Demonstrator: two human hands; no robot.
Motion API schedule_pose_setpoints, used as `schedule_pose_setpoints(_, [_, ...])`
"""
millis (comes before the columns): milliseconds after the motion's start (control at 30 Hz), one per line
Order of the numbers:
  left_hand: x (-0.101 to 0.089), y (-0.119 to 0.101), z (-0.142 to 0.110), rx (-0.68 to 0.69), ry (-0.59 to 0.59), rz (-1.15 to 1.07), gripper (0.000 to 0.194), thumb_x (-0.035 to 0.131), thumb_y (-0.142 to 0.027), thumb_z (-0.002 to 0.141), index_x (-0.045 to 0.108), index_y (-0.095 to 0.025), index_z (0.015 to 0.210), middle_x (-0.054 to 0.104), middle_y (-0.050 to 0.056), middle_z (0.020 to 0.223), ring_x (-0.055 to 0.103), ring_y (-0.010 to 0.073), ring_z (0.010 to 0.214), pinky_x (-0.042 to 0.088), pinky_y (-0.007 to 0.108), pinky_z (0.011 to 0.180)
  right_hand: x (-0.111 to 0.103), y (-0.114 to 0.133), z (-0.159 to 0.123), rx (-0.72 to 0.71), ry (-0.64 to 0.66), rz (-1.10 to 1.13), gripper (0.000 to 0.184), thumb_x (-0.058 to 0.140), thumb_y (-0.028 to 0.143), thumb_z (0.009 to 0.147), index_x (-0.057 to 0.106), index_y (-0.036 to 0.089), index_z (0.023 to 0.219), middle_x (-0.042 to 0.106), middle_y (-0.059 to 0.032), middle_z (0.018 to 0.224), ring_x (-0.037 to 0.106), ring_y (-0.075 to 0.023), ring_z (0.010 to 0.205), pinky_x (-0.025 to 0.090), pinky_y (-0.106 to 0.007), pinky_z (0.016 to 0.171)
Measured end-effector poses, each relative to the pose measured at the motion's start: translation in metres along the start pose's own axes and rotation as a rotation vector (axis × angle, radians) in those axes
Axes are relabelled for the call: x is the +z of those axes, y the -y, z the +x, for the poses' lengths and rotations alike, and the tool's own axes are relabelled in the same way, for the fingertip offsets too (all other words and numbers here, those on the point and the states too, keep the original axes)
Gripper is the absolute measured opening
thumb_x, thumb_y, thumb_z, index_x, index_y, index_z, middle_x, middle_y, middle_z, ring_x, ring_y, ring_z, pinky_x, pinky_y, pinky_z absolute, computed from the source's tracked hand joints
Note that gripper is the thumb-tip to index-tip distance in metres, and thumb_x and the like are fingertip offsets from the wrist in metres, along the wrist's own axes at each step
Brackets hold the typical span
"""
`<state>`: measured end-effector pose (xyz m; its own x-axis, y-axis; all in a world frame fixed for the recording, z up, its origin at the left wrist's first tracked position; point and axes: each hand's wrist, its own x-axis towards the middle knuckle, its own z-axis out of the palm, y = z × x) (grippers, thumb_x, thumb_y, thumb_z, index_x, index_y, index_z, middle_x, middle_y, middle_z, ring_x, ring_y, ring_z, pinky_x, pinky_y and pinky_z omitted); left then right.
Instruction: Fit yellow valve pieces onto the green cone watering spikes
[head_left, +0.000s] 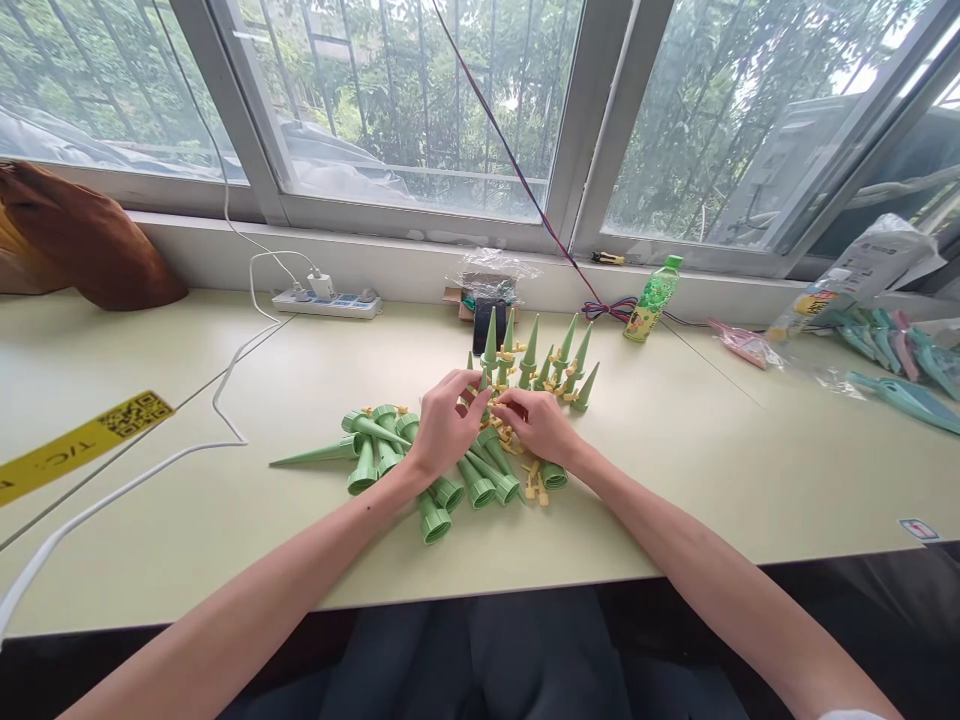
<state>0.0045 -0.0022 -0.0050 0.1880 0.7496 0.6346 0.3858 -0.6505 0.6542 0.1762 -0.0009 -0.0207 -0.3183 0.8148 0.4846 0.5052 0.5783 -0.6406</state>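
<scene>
Several green cone-shaped spikes lie in a heap on the pale table, with small yellow parts among them. Behind the heap, several more green spikes stand upright, points up. My left hand and my right hand meet over the middle of the heap. Both have their fingers curled and pinched together around a green spike with a yellow part between them. What exactly each finger grips is partly hidden.
A white power strip with a charger and white cables sits at the back left. A green drink bottle, a plastic-wrapped box, a brown cushion and bags of teal items stand around. A yellow QR label lies left.
</scene>
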Motion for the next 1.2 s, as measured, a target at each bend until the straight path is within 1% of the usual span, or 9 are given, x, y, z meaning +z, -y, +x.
schedule_pose_setpoints(100, [0.0001, -0.0002, -0.0001, -0.003, 0.002, 0.002, 0.011, 0.056, -0.027, 0.091, 0.061, -0.018, 0.092, 0.064, 0.004, 0.093, 0.060, 0.0109, 0.070, 0.048, 0.017, 0.050, -0.0009, 0.0011, 0.0000, 0.023, 0.008, -0.009, 0.029, 0.052, 0.035, 0.095, 0.062, 0.016, 0.076, 0.053, 0.0025, 0.059, 0.040, -0.0097, 0.053, 0.034, -0.024, 0.054])
schedule_pose_setpoints(300, [0.0004, -0.0012, 0.0002, -0.009, -0.006, 0.004, 0.011, 0.056, -0.027, 0.091, 0.061, -0.017, 0.092, 0.064, 0.004, 0.093, 0.060, 0.0108, 0.070, 0.047, 0.017, 0.049, -0.0030, 0.0033, -0.0007, 0.020, -0.026, 0.017, 0.021, 0.062, 0.038, 0.089, 0.062, 0.017, 0.090, 0.059, 0.0010, 0.067, 0.044, -0.0106, 0.055, 0.037, -0.024, 0.055])
schedule_pose_setpoints(433, [0.0003, -0.0013, 0.0004, -0.006, -0.008, 0.008, 0.011, 0.056, -0.027, 0.090, 0.061, -0.017, 0.092, 0.064, 0.004, 0.093, 0.060, 0.0107, 0.070, 0.048, 0.017, 0.050, -0.0021, 0.0028, -0.0006, 0.010, -0.018, 0.022, 0.018, 0.061, 0.034, 0.090, 0.060, 0.017, 0.082, 0.059, 0.0010, 0.066, 0.044, -0.0104, 0.055, 0.036, -0.024, 0.055])
schedule_pose_setpoints(667, [-0.0003, -0.0021, 0.0002, -0.007, -0.003, -0.002, 0.012, 0.056, -0.028, 0.091, 0.061, -0.018, 0.093, 0.064, 0.005, 0.094, 0.060, 0.0112, 0.070, 0.048, 0.018, 0.050, -0.0023, 0.0022, -0.0002, 0.031, 0.004, -0.006, 0.034, 0.049, 0.037, 0.097, 0.056, 0.017, 0.070, 0.052, 0.0024, 0.058, 0.041, -0.0099, 0.053, 0.034, -0.024, 0.055])
schedule_pose_setpoints(733, [-0.0003, -0.0027, 0.0006, -0.009, -0.009, -0.005, 0.012, 0.056, -0.028, 0.090, 0.061, -0.017, 0.093, 0.064, 0.005, 0.093, 0.061, 0.0113, 0.070, 0.048, 0.018, 0.050, -0.0028, 0.0024, -0.0003, 0.030, -0.004, 0.006, 0.033, 0.050, 0.040, 0.096, 0.058, 0.017, 0.075, 0.054, 0.0020, 0.060, 0.042, -0.0103, 0.054, 0.035, -0.025, 0.055])
schedule_pose_setpoints(833, [-0.0002, -0.0032, 0.0013, -0.012, -0.025, -0.005, 0.011, 0.056, -0.027, 0.090, 0.061, -0.017, 0.093, 0.065, 0.005, 0.092, 0.061, 0.0113, 0.070, 0.050, 0.018, 0.050, -0.0033, 0.0027, -0.0005, 0.024, -0.028, 0.028, 0.027, 0.058, 0.044, 0.091, 0.060, 0.017, 0.086, 0.059, 0.0007, 0.067, 0.044, -0.0110, 0.056, 0.037, -0.025, 0.055])
schedule_pose_setpoints(900, [-0.0001, -0.0031, 0.0015, -0.010, -0.034, -0.001, 0.012, 0.056, -0.028, 0.090, 0.061, -0.017, 0.093, 0.065, 0.005, 0.092, 0.061, 0.0114, 0.069, 0.050, 0.018, 0.051, -0.0033, 0.0023, -0.0005, 0.013, -0.035, 0.038, 0.026, 0.062, 0.044, 0.089, 0.059, 0.018, 0.088, 0.060, 0.0000, 0.070, 0.045, -0.0113, 0.056, 0.039, -0.025, 0.056])
schedule_pose_setpoints(1033, [-0.0001, -0.0018, 0.0011, -0.003, -0.028, 0.003, 0.011, 0.056, -0.028, 0.090, 0.060, -0.018, 0.093, 0.065, 0.005, 0.092, 0.061, 0.0117, 0.070, 0.051, 0.019, 0.051, -0.0026, 0.0010, -0.0005, 0.008, -0.030, 0.060, 0.020, 0.062, 0.037, 0.089, 0.057, 0.018, 0.084, 0.060, -0.0001, 0.070, 0.048, -0.0117, 0.058, 0.039, -0.025, 0.057])
schedule_pose_setpoints(1200, [-0.0006, -0.0006, 0.0005, -0.004, -0.008, -0.011, 0.012, 0.056, -0.028, 0.091, 0.060, -0.018, 0.094, 0.064, 0.004, 0.094, 0.060, 0.0110, 0.069, 0.050, 0.018, 0.050, -0.0028, 0.0025, 0.0000, 0.015, -0.013, -0.012, 0.023, 0.057, 0.032, 0.092, 0.056, 0.018, 0.074, 0.054, 0.0025, 0.061, 0.042, -0.0102, 0.054, 0.034, -0.024, 0.055])
